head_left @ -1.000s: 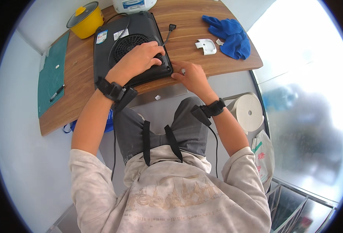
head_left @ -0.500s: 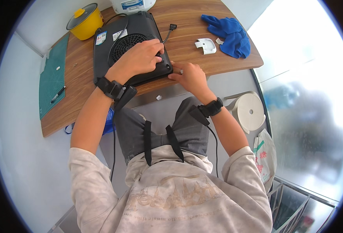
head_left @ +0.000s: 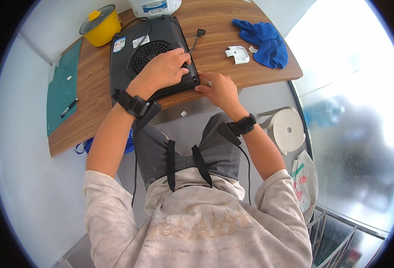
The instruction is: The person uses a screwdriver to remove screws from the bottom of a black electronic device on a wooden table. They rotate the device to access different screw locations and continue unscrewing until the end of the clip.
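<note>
Left hand (head_left: 165, 70), bent, its hold unclear, lies over the black appliance (head_left: 122, 64), which spreads leftward and away, the half-curled right hand (head_left: 221, 90) at its near-right corner.

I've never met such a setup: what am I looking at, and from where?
There is no robot: a person works bare-handed, seen from a fisheye camera on their head, looking down, so edges curve. The left hand is over a flat black appliance with a round grille; the right hand is at its near right corner. Whether either holds anything is unclear. Around it on the wooden table are a yellow pot, a green mat with a pen, a white plastic piece and a blue cloth.
</note>
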